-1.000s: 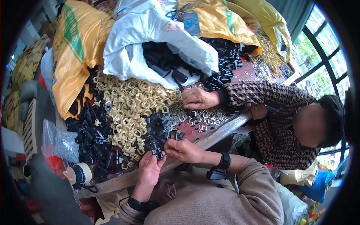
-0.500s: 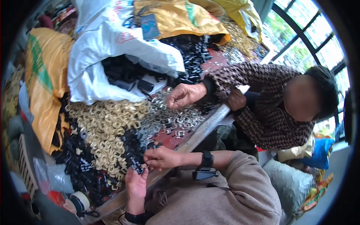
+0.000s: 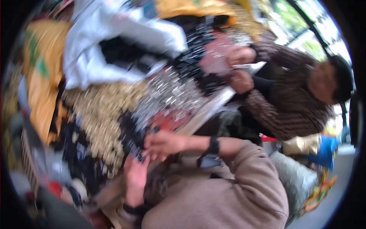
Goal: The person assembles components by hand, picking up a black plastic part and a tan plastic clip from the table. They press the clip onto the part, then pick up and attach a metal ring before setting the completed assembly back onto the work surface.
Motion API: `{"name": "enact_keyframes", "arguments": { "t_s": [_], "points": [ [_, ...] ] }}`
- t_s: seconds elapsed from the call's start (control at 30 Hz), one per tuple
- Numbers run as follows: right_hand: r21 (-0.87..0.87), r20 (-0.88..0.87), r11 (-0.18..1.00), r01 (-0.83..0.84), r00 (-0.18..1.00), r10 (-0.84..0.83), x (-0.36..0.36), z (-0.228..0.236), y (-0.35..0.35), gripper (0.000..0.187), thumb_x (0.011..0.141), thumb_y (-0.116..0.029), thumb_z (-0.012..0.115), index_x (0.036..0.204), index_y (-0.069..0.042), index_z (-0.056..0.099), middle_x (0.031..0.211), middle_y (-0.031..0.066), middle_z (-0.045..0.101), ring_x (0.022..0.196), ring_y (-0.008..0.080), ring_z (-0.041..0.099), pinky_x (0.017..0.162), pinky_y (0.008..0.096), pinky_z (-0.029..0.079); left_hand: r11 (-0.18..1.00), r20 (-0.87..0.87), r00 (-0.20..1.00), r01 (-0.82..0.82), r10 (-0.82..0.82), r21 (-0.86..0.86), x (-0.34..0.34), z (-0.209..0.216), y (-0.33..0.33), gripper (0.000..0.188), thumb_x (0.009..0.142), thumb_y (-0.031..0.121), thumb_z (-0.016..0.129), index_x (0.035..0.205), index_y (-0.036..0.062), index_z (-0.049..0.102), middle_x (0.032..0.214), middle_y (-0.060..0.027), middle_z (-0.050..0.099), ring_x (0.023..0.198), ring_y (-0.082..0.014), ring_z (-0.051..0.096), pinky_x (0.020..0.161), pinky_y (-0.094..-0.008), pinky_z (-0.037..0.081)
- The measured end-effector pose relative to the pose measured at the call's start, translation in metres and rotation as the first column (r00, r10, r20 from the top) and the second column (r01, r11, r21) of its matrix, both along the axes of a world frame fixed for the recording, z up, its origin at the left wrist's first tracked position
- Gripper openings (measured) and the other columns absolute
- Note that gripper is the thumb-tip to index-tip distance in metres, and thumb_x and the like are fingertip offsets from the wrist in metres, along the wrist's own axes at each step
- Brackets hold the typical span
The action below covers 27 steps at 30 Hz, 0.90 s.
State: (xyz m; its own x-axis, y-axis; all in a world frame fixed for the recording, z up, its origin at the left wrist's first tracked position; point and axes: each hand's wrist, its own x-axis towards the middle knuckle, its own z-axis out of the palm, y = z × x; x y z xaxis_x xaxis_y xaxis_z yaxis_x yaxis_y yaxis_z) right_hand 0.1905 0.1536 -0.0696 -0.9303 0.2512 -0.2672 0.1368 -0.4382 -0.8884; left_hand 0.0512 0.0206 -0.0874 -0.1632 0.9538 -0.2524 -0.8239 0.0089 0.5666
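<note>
Motion blurs the view. My left hand [image 3: 136, 171], palm up at the near edge of the table, has its fingers closed round a small black part [image 3: 138, 154] with shiny bits on it. Just above and to its right, my right hand [image 3: 166, 145] comes in from the right, fingers bent and pinched against that part. Whether the right fingertips hold a separate small piece cannot be made out. Black plastic parts [image 3: 127, 128] lie heaped just beyond my hands, beside a pile of cream-coloured loops [image 3: 101, 129] and a spread of silvery metal loops [image 3: 167, 93].
A white sack [image 3: 82, 57] of black parts lies open behind the piles. Orange sacks [image 3: 47, 72] stand at left and back. A co-worker [image 3: 289, 95] sits at right, both hands near the table's wooden edge [image 3: 206, 114]. A roll of tape [image 3: 78, 189] is at lower left.
The whole view has shifted and blurred. My hands stay together at the black part. The co-worker's reaching hand has drawn back from the metal pile toward their other hand.
</note>
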Motion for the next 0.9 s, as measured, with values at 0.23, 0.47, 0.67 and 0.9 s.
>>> {"name": "enact_keyframes", "arguments": {
  "t_s": [0.23, 0.47, 0.67, 0.9],
  "points": [
    [-0.117, 0.118, 0.992, -0.054, 0.991, 0.068, 0.006, 0.000, 0.008, 0.010, 0.087, -0.014, 0.046, 0.087, -0.004, 0.047, 0.073, 0.0066, 0.060, 0.052, 0.0099, 0.056, 0.047, 0.0192, 0.044, 0.996, 0.030, 1.000, -0.004, 0.006, -0.087, 0.001, 0.004, -0.002, 0.022, 0.083, 0.012, 0.051, 0.102, 0.0015, 0.050, 0.097, -0.0096, 0.056, 0.089, -0.0194, 0.055, 0.077, -0.0284, 0.046],
    [-0.160, 0.087, 0.987, -0.029, 0.995, 0.043, -0.007, -0.006, 0.007, 0.014, 0.086, -0.019, 0.049, 0.085, -0.005, 0.047, 0.073, 0.0038, 0.058, 0.056, 0.0085, 0.055, 0.052, 0.0171, 0.042, 0.992, 0.067, 0.996, 0.061, -0.054, -0.113, -0.011, -0.004, -0.006, 0.024, 0.082, 0.014, 0.053, 0.103, 0.0022, 0.050, 0.095, -0.0117, 0.058, 0.087, -0.0214, 0.057, 0.076, -0.0292, 0.047],
    [0.374, -0.093, 0.926, 0.056, 0.995, -0.022, -0.007, -0.002, 0.001, 0.012, 0.083, -0.015, 0.053, 0.081, -0.004, 0.051, 0.075, 0.0025, 0.051, 0.070, 0.0122, 0.051, 0.060, 0.0243, 0.041, 0.974, 0.072, 0.989, 0.138, -0.127, -0.177, -0.012, 0.001, -0.007, 0.024, 0.082, 0.013, 0.055, 0.103, 0.0031, 0.052, 0.094, -0.0069, 0.058, 0.083, -0.0189, 0.059, 0.073, -0.0256, 0.048],
    [0.808, -0.258, 0.549, 0.216, 0.966, -0.001, -0.001, 0.016, -0.014, 0.007, 0.077, -0.007, 0.056, 0.078, -0.003, 0.050, 0.075, 0.0070, 0.047, 0.070, 0.0213, 0.050, 0.059, 0.0302, 0.042, 0.969, 0.036, 0.982, 0.188, -0.184, -0.161, 0.000, 0.010, -0.011, 0.025, 0.082, 0.013, 0.055, 0.105, 0.0032, 0.052, 0.097, -0.0054, 0.058, 0.084, -0.0168, 0.059, 0.072, -0.0238, 0.048]
  ]
}}
